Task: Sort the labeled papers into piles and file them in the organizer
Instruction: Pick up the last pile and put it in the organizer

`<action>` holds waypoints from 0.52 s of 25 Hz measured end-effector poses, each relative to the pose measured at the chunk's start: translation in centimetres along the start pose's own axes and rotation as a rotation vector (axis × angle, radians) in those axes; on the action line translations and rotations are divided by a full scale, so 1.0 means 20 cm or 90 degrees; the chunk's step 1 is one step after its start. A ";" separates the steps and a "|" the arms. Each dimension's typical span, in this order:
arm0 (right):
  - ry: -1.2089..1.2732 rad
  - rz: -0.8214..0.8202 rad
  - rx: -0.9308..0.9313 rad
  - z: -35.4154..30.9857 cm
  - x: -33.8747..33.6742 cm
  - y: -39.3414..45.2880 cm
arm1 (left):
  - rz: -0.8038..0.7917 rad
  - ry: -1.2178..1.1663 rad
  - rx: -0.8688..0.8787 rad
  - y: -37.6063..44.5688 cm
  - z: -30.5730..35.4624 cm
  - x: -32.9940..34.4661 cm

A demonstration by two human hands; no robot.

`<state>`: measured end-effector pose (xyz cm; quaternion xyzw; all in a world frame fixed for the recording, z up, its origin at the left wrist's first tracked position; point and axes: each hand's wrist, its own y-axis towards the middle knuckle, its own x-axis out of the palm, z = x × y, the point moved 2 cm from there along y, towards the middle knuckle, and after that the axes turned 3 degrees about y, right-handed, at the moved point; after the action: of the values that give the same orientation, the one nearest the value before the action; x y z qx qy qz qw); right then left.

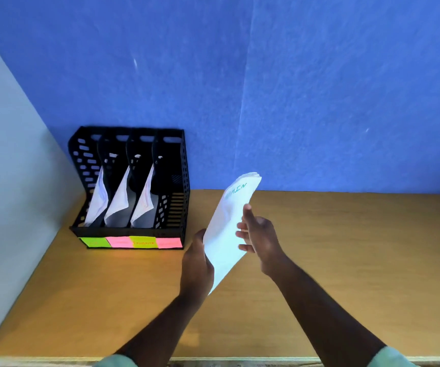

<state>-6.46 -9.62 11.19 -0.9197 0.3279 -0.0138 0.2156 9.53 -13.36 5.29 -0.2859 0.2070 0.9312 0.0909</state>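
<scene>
A stack of white papers (pixel 226 226) with green writing near its top edge is held upright above the wooden table. My left hand (pixel 196 263) grips its lower left edge. My right hand (pixel 259 234) touches the stack's right side with fingers spread and relaxed. The black organizer (pixel 179 181) stands at the back left of the table with four slots. Its three left slots each hold white papers (pixel 119 197); the rightmost slot looks empty. Green and pink sticky labels (pixel 131 242) run along its front.
The wooden table (pixel 346 260) ends at a blue wall (pixel 293 88) behind and a pale wall (pixel 7 181) on the left. The organizer sits close to that left corner.
</scene>
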 end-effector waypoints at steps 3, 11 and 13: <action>0.167 -0.128 0.089 -0.16 0.09 -0.03 | -0.014 0.064 0.026 -0.04 -0.01 -0.02; -0.057 -0.158 0.025 -0.33 0.24 -0.03 | -0.050 0.102 0.060 -0.11 -0.13 -0.13; -0.078 -0.187 0.003 -0.35 0.25 -0.05 | -0.021 0.077 0.065 -0.14 -0.15 -0.16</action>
<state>-3.17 -14.62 17.35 -0.9562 0.1764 0.0103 0.2333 14.36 -12.35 3.92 -0.3403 0.2543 0.8988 0.1080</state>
